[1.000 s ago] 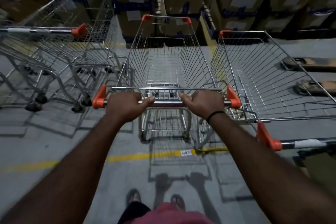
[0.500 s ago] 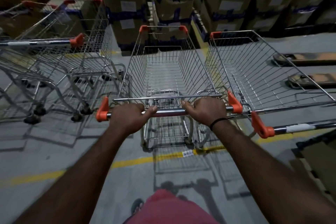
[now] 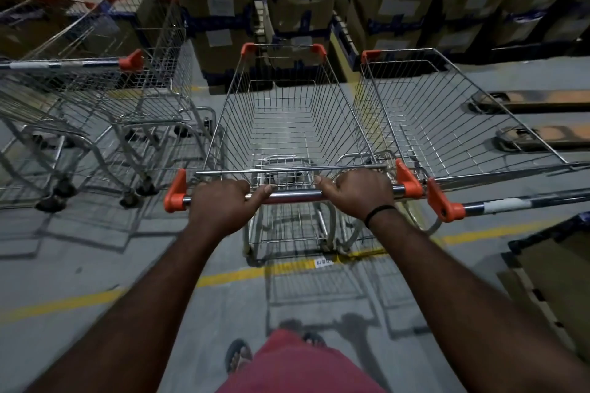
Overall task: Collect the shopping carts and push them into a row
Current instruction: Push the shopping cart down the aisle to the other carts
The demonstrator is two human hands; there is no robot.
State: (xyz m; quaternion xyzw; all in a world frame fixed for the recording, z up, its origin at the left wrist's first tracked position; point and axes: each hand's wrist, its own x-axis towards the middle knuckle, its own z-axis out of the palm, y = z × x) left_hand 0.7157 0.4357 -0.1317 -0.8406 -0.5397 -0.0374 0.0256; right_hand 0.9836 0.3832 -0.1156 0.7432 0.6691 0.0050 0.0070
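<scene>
The left hand (image 3: 220, 201) and right hand (image 3: 360, 191) stay wrapped round the bar of the silver wire shopping cart with orange handle caps (image 3: 287, 124). It has rolled forward, its handle now nearly level with the matching wire cart (image 3: 463, 124) just beside it on the right, so the row is likely forming. Stacked taped cardboard boxes (image 3: 297, 9) block the way ahead, and two more wire carts (image 3: 95, 89) wait on the left.

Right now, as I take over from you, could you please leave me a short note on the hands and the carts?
Left hand and right hand both grip the handle bar of the middle cart.
It stands close beside the right cart, front toward the stacked boxes; left carts stand apart across a gap.
Done: middle cart nearly level with the right one.
Left: probably release it, then bring the left carts into the row.
</scene>
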